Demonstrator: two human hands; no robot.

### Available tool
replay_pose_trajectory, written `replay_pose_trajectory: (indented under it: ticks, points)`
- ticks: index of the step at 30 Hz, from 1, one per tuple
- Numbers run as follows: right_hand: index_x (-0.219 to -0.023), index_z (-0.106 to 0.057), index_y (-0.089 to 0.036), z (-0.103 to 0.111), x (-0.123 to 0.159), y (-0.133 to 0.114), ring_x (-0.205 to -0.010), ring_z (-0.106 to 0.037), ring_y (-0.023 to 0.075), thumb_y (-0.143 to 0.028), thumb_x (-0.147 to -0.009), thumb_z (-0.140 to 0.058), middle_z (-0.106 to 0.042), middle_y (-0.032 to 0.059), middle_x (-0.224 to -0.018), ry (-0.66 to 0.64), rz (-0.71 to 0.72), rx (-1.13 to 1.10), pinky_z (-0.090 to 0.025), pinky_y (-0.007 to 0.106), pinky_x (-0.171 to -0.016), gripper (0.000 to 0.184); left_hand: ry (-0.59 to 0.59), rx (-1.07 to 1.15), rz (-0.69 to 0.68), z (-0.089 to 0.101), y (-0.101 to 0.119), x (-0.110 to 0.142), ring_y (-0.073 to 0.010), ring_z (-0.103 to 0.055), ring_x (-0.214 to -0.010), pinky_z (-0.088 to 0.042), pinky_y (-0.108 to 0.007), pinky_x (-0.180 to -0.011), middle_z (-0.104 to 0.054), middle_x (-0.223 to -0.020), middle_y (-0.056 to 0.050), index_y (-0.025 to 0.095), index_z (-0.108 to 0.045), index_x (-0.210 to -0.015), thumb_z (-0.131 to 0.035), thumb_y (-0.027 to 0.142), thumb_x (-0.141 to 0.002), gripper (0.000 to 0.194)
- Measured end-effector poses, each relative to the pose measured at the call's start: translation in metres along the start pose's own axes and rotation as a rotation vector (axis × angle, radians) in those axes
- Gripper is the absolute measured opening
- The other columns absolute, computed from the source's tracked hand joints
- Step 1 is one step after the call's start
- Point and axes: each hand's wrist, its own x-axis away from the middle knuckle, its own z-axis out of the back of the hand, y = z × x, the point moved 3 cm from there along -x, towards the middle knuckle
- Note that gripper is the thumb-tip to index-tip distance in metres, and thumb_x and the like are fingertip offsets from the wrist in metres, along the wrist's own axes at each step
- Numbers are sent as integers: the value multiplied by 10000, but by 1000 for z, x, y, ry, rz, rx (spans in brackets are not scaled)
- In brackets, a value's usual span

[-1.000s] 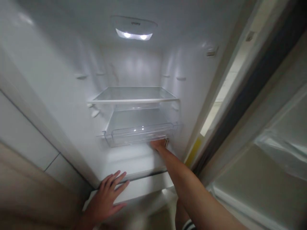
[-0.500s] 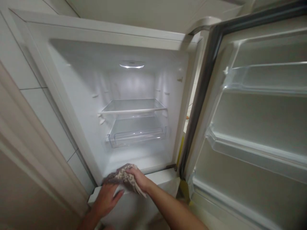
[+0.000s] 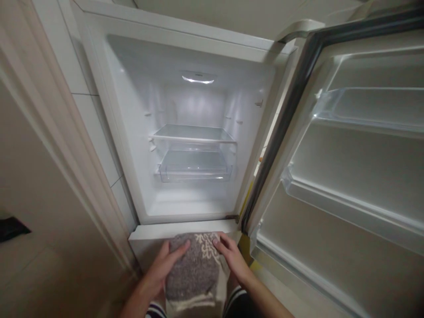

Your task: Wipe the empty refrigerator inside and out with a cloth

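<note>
A grey-brown towel (image 3: 194, 269) with a cream pattern hangs spread between my two hands, in front of the lower fridge door. My left hand (image 3: 167, 263) grips its left edge, thumb on top. On the opposite side, my right hand (image 3: 231, 256) pinches the upper right corner by the cream pattern. Behind the towel stands the open fridge (image 3: 195, 207), lit inside. Within it are a glass shelf (image 3: 195, 132) and, below that, a clear plastic tray (image 3: 195, 172).
The open fridge door (image 3: 357, 163) with clear door bins (image 3: 344, 207) fills the right side. Below the compartment is the top edge of a closed lower door (image 3: 152, 230). A wooden door frame (image 3: 62, 106) and wall tiles (image 3: 88, 112) stand close on the left.
The towel was bunched at the fridge's lower front edge. Both hands have drawn it back towards me, and it is now spread out between them. The view has shifted slightly.
</note>
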Motion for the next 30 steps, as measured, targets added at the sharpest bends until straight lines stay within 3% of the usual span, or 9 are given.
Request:
replay_pose_trajectory:
  ticks: [4, 7, 9, 12, 17, 20, 23, 27, 30]
  points:
    - [-1435, -704, -239, 19, -13, 11, -1282, -678, 313, -565, -1046, -577, -726, 137, -1370, 106, 254, 552, -530, 498, -1146, 524, 327, -416, -495, 58, 56, -35, -381, -739, -1275, -563, -524, -1153, -819, -1291, -148, 183, -784, -1271, -701, 752, -870, 701]
    - [-1592, -599, -253, 14, -26, 24, -1550, -484, 348, -386, -1033, -597, -518, 137, -1677, 55, 342, 1000, -368, 586, -1312, 575, 311, -952, -744, 72, 55, -62, -341, -598, -1480, -424, -505, -1290, -672, -1560, -149, 185, -681, -1490, -557, 532, -1015, 601]
    - [-1688, -484, -268, 7, -34, 36, -1631, -376, 353, -308, -986, -655, -391, 109, -1768, -53, 307, 1207, -307, 603, -1349, 723, 186, -1253, -758, 72, 34, -75, -353, -608, -1460, -461, -501, -1258, -659, -1571, -150, 205, -706, -1470, -626, 484, -976, 574]
    - [-1762, -328, -293, 8, -35, 55, -1681, -285, 320, -227, -953, -665, -256, 66, -1821, -114, 345, 1347, -276, 552, -1373, 878, 95, -1371, -702, 79, 2, -81, -364, -690, -1314, -546, -497, -1146, -733, -1438, -132, 261, -773, -1368, -729, 526, -918, 525]
    - [-1796, -184, -322, 34, 2, 93, -1661, -336, 292, -155, -971, -556, -268, 35, -1818, 155, 544, 1360, -333, 491, -1339, 920, 50, -1460, -688, 87, -14, -85, -410, -652, -1352, -523, -542, -1150, -707, -1462, -169, 233, -716, -1425, -798, 422, -848, 613]
    - [-1782, -249, -356, 39, 30, 127, -1596, -449, 296, -142, -937, -559, -358, 21, -1785, 184, 523, 1323, -427, 483, -1269, 925, -127, -1427, -734, 42, -21, -95, -367, -611, -1428, -473, -531, -1221, -649, -1567, -145, 245, -652, -1504, -687, 227, -896, 610]
    - [-1740, -369, -383, 30, 44, 150, -1570, -482, 310, -87, -846, -568, -393, 8, -1768, 190, 436, 1288, -447, 501, -1246, 962, -280, -1370, -780, -45, -33, -107, -314, -600, -1447, -444, -479, -1255, -662, -1556, -122, 244, -656, -1484, -633, 173, -925, 564]
    - [-1599, -578, -368, 11, 43, 148, -1509, -545, 316, -89, -814, -588, -490, 19, -1712, 180, 356, 1236, -459, 499, -1231, 833, -358, -1317, -809, -152, -43, -117, -324, -641, -1367, -469, -476, -1211, -718, -1434, -158, 189, -715, -1339, -621, 235, -976, 378]
    - [-1508, -648, -366, 9, 45, 141, -1507, -545, 299, -100, -807, -599, -508, -2, -1700, 127, 324, 1214, -448, 482, -1241, 751, -370, -1281, -817, -164, -42, -118, -321, -664, -1329, -495, -467, -1176, -742, -1380, -156, 189, -722, -1300, -628, 261, -986, 336]
